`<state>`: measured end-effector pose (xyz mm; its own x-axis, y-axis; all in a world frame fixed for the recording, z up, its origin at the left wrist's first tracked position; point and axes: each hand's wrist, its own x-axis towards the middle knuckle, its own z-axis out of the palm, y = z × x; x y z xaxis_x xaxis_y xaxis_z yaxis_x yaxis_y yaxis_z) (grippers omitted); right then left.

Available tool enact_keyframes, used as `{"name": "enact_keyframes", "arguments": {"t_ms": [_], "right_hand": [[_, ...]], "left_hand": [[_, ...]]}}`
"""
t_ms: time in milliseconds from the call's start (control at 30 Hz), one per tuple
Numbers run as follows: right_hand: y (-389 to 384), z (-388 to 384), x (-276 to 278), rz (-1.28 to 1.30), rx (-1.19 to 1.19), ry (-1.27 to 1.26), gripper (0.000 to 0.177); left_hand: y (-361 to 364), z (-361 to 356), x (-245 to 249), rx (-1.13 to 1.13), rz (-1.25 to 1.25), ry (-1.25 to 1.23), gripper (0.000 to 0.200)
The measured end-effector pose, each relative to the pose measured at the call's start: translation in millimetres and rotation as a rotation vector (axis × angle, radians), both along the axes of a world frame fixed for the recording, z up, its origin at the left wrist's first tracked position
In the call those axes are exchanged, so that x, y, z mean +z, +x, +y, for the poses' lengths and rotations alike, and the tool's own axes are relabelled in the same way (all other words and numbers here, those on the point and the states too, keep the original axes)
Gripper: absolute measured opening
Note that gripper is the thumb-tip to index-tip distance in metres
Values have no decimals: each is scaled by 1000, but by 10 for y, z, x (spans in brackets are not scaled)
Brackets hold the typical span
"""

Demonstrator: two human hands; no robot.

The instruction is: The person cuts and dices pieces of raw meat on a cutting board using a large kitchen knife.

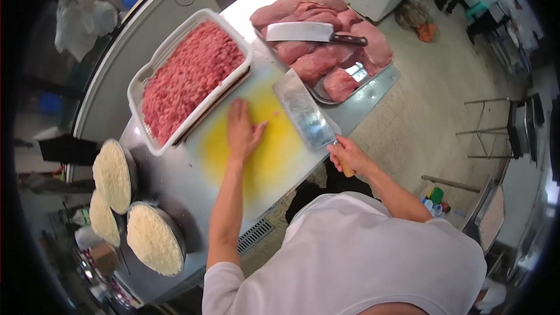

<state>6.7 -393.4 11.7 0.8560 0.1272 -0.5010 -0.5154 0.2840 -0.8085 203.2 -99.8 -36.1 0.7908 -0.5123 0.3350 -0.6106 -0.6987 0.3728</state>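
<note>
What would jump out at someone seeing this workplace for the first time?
Probably the wide steel cleaver in the person's right hand, beside a yellow-and-white cutting board where the left hand lies. Then the meat: small red chunks heaped in a white plastic basket beyond the board's left side, and large pink cuts at the far right, with a dark-handled cleaver on top.
</note>
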Motion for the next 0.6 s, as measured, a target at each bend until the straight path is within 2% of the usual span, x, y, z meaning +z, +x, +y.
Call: {"name": "enact_keyframes", "arguments": {"t_ms": [133,200,267,367,467,500,567,600], "right_hand": [[31,446,-2,10,40,-14,28],[0,725,3,24,151,30,26],[-37,873,106,-24,170,17,24],[92,1000,491,-95,201,-9,22],[264,1070,847,-232,337,-51,24],[298,1055,791,-233,332,-47,24],[300,986,613,-313,382,-87,23],[253,936,620,-262,369,-97,24]], "left_hand": [[-401,-598,-25,258,30,-208,70],[-462,-701,-26,331,33,-296,65],[-403,-667,-54,442,97,-590,56],[-281,-438,555,401,-21,-728,51],[269,71,1151,424,-251,-577,39],[572,333,1206,425,-278,-532,32],[1132,851,999,566,-243,-383,29],[1158,988,1078,544,-285,-266,28]]}}
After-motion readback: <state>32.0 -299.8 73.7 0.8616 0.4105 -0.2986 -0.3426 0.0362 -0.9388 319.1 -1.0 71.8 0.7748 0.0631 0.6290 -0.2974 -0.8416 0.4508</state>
